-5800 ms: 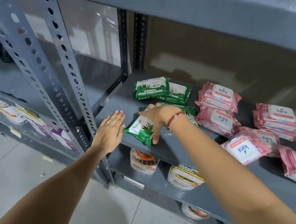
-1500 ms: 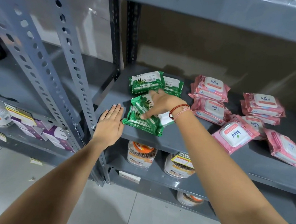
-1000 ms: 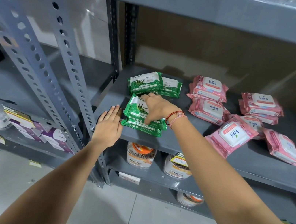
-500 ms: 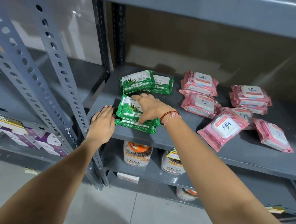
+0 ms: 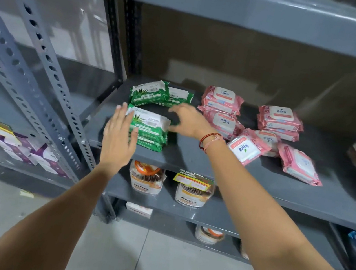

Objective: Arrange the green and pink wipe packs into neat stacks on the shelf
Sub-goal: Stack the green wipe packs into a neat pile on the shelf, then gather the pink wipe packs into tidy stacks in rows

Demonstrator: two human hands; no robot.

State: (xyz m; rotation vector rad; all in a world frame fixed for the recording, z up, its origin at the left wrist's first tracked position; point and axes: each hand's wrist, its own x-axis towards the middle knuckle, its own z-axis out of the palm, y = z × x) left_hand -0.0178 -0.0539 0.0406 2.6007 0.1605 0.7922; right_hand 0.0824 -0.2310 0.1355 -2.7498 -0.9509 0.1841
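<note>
Squaring green stack (image 5: 149, 129), both hands open

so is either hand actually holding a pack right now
No. The left hand lies flat against the front green stack, and the right hand is open above the shelf.
</note>
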